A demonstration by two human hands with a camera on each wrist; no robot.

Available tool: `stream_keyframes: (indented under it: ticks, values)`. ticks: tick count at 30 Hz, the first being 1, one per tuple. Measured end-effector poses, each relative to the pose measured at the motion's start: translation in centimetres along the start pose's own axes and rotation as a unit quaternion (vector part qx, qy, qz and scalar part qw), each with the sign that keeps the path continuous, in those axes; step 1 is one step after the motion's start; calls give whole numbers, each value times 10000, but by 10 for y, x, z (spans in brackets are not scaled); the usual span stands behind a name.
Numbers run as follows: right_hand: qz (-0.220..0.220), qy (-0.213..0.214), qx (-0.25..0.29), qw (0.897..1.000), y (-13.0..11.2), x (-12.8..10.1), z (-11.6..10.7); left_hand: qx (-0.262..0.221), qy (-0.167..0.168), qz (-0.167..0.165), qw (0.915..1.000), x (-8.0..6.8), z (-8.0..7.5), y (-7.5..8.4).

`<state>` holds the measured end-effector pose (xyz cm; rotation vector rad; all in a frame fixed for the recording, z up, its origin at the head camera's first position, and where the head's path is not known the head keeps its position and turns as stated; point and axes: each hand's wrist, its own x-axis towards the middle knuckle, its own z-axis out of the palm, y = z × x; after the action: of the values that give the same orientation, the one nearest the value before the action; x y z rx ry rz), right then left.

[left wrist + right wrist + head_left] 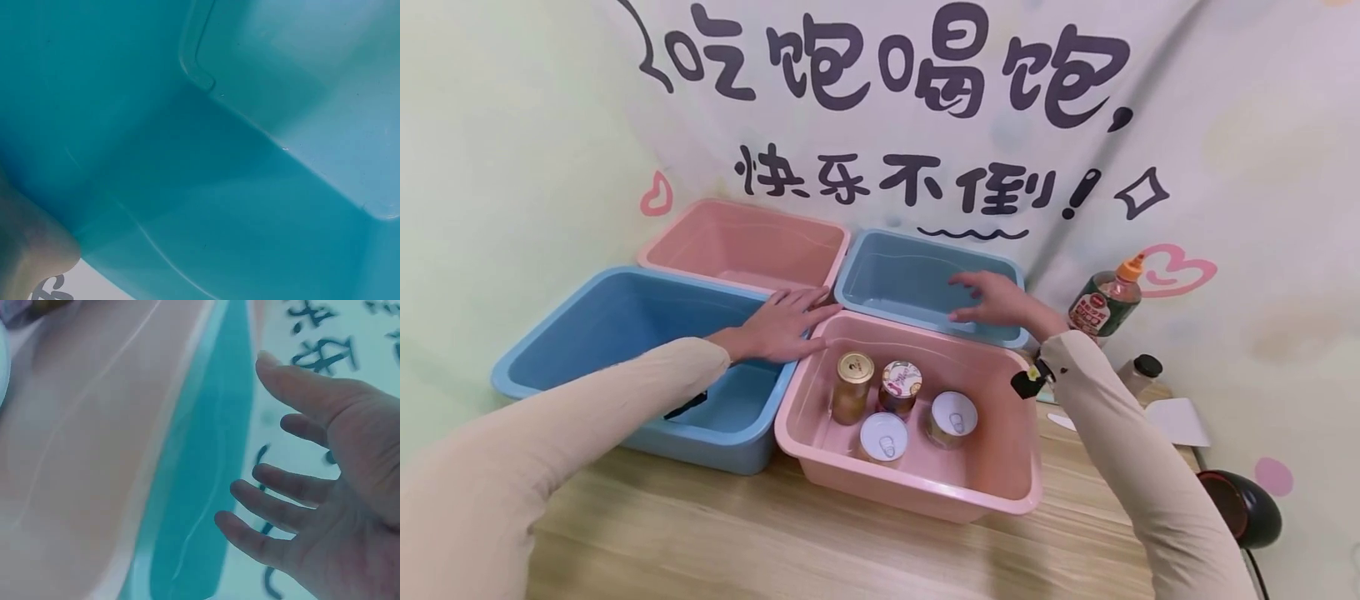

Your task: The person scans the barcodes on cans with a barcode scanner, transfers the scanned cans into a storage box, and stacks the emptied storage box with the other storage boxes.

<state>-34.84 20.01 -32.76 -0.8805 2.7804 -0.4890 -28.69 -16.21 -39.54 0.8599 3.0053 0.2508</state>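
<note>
Pink plastic tub (pixel 1000 492), holding four tins at 6 o'clock, is flanked by the flat left hand (pixel 782 323) and open right hand (pixel 996 302); nothing is gripped, so tins could be toppled by a nudge.

Four bins packed edge to edge, no gaps between. Front pink bin (pixel 917 487): four cans (pixel 895 400) cluster mid-floor, free room along side walls. Rear blue bin (pixel 887 279), rear pink bin (pixel 737 246) open from above. Bottle (pixel 1105 304) blocks right side.
</note>
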Motion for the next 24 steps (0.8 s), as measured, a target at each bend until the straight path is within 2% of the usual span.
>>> stream_keyframes:
  ticks: [6, 13, 16, 19, 24]
  values:
    - [-436, 234, 113, 9987, -28, -30, -1, 0, 23, -14, 10000, 1, 2, 1]
    - [-870, 347, 498, 9944, -62, -58, 18, 14, -7, -15, 10000, 1, 1, 1]
    - [-1021, 222, 671, 9923, -73, -67, 29, 30, -21, -35, 10000, 1, 1, 0]
    - [-1115, 76, 571, 9921, -84, -74, 40, 44, -11, -26, 10000, 1, 2, -2]
    - [-1509, -274, 423, 9873, -94, -77, 56, -10, -25, -11, 10000, 2, 2, -1]
